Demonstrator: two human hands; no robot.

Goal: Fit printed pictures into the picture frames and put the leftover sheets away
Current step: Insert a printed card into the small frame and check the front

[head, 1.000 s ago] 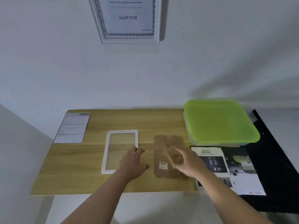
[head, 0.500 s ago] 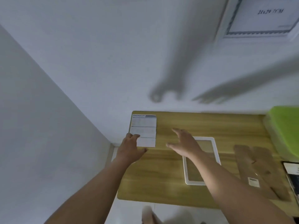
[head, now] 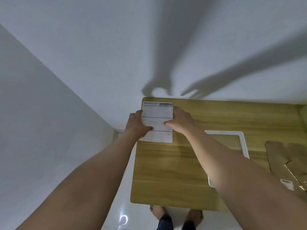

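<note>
A printed sheet headed "SPECIFICATION" (head: 157, 120) lies at the far left corner of the wooden table (head: 166, 171). My left hand (head: 137, 124) grips its left edge, thumb on top of the paper. My right hand (head: 180, 121) grips its right edge, thumb lying across the sheet. A white picture frame (head: 243, 143) lies flat to the right, partly hidden by my right forearm. The brown frame backing board (head: 285, 158) lies further right.
A white wall runs behind the table and a second wall closes in on the left. A green edge (head: 304, 113) shows at the far right. My feet (head: 176, 216) stand below the table's front edge.
Both hands left the frame and backing board, swung left and took hold of the specification sheet. The view turned left with them.
</note>
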